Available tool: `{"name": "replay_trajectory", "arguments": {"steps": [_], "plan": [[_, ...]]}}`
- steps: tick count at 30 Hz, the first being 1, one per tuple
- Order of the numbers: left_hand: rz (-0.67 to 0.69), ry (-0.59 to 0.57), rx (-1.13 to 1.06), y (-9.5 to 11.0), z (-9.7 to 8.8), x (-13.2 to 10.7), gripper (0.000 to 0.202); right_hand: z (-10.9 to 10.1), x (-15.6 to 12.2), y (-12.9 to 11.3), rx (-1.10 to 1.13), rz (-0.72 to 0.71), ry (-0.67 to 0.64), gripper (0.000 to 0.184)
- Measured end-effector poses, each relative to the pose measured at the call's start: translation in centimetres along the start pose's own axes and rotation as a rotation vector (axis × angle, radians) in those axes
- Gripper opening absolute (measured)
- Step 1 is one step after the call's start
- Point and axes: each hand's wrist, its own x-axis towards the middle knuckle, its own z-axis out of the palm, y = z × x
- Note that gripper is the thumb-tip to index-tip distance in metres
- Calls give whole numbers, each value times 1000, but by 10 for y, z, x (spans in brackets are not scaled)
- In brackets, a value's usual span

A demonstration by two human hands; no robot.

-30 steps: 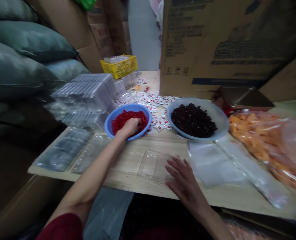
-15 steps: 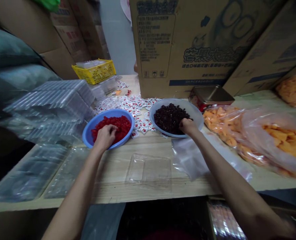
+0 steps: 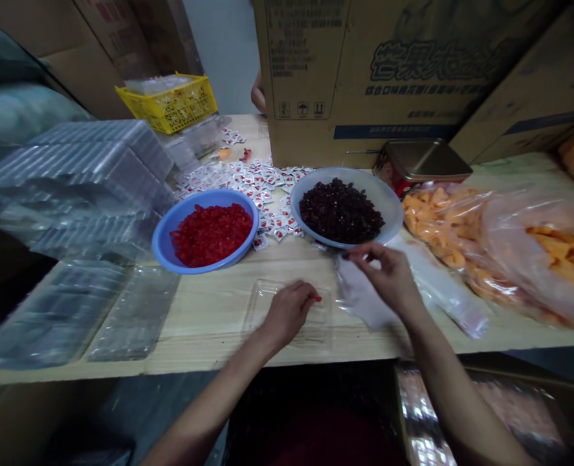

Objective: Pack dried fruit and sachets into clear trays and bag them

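My left hand (image 3: pixel 290 314) is over a clear plastic tray (image 3: pixel 262 301), pinching a small red dried fruit piece (image 3: pixel 318 298). My right hand (image 3: pixel 388 275) is just in front of the pale bowl (image 3: pixel 391 213), a dark raisin-like piece (image 3: pixel 345 255) between thumb and finger. Dark dried fruit (image 3: pixel 340 210) lies heaped in that bowl. To its left a blue bowl (image 3: pixel 163 243) holds red dried fruit pieces (image 3: pixel 211 233). Clear plastic bags (image 3: pixel 364 298) lie under and beside my right hand.
Small printed sachets (image 3: pixel 267 188) are strewn behind the bowls. Stacked clear trays (image 3: pixel 87 162) and a yellow basket (image 3: pixel 180 107) stand at left. A large carton (image 3: pixel 310 139) and a tin (image 3: pixel 422 158) stand behind; bags of orange fruit pieces (image 3: pixel 442 213) lie at right. Behind the carton another person's hand (image 3: pixel 258 94) shows.
Both hands have left the bowls and come nearer me. My left hand moved right to the clear tray with a red piece; my right hand brought out a dark piece.
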Motion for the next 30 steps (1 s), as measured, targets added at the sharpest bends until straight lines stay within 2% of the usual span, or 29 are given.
{"name": "replay_trajectory", "arguments": {"steps": [3,6,9,11,12,13,14,16,18,20,22,24,26,30], "plan": [[54,16,79,5,4,-1,18,24,-51,-3,-5,41,-112,13],[83,88,79,15,-16,-6,22,48,-69,5,-83,21,-165,10],[37,347,121,10,-68,-4,22,62,-71,7,-217,-72,-232,12],[-56,524,264,-8,-114,4,23,64,-71,3,-290,-138,-249,15],[-114,551,359,-22,-138,10,23,63,-71,0,-309,-164,-235,16],[-199,519,450,-38,-159,18,23,59,-70,-3,-317,-187,-214,17],[-323,424,520,-54,-176,26,23,54,-67,-6,-312,-210,-181,18],[-536,138,540,-84,-200,41,20,37,-54,-9,-268,-249,-75,20],[-606,-48,499,-103,-206,52,16,14,-29,-7,-260,-266,46,21],[-576,-102,456,-110,-203,57,11,-8,7,0,-357,-225,96,21],[-554,-125,433,-111,-198,55,10,-22,45,12,-559,-79,1,17],[-554,-108,403,-111,-196,49,12,-24,78,26,-722,117,-154,11],[-536,52,321,-110,-197,44,13,-15,102,38,-781,232,-246,9],[-402,551,159,-98,-199,36,17,1,121,53,-740,259,-246,13]]}}
